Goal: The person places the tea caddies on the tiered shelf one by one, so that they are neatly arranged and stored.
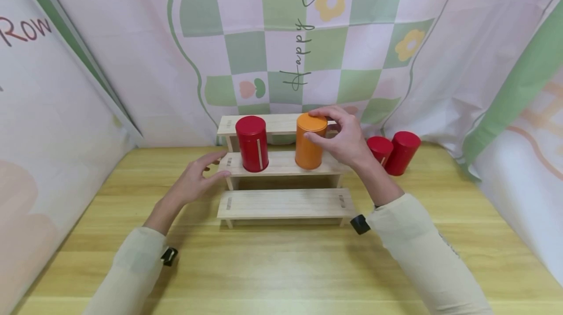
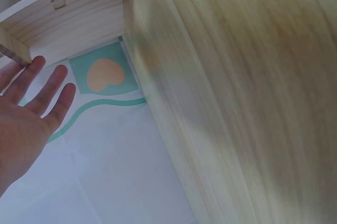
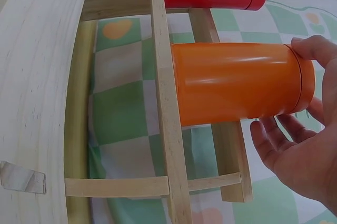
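An orange canister [image 1: 309,146] stands upright on the middle step of a three-step wooden rack [image 1: 286,202]. My right hand [image 1: 343,136] holds it near the lid, thumb on one side and fingers on the other, as the right wrist view also shows. To its left on the same step is a red canister [image 1: 252,144] with a pale vertical strip. Beside the left end of that step is my left hand [image 1: 198,178], fingers extended. In the left wrist view the fingertips of the left hand [image 2: 26,108] are right at the corner of a wooden board [image 2: 13,48].
Two more red canisters [image 1: 405,153] stand on the wooden table [image 1: 264,271] to the right of the rack, partly behind my right hand and wrist. A checkered curtain [image 1: 290,51] hangs close behind the rack, with more cloth at both sides.
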`<state>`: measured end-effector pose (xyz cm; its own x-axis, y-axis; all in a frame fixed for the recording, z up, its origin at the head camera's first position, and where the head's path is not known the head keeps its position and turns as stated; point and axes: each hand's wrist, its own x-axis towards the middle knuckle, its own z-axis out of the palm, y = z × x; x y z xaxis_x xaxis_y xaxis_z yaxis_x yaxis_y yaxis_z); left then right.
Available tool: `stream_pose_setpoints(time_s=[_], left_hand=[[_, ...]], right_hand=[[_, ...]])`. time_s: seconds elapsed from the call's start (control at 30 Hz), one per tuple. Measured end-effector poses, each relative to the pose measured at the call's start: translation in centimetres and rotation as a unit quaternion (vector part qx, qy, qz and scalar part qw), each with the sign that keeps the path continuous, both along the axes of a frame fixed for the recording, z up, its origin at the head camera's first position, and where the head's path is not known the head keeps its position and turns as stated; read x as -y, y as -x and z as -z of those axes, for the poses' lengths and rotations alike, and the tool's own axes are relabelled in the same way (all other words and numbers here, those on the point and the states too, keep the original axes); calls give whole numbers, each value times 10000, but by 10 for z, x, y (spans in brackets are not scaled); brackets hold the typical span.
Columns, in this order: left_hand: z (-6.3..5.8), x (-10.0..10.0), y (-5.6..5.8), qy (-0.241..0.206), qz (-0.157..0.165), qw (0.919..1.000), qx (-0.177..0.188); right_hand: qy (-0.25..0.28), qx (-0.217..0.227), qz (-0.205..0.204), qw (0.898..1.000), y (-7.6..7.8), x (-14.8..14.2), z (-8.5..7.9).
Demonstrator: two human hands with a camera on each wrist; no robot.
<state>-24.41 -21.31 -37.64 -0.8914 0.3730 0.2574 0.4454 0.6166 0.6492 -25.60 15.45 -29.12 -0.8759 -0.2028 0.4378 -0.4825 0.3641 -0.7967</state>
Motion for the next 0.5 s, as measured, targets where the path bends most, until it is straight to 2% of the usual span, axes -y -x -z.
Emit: stream_pose_setpoints(time_s=[0.27,0.5], left_hand=[[0,-1,0,-28,5,10000,50],[0,-1,0,-44,-15,9999,90]], right_hand=[[184,194,-108,9996,-4,-8,0],[356,-63,28,9993,-13,-22,0]])
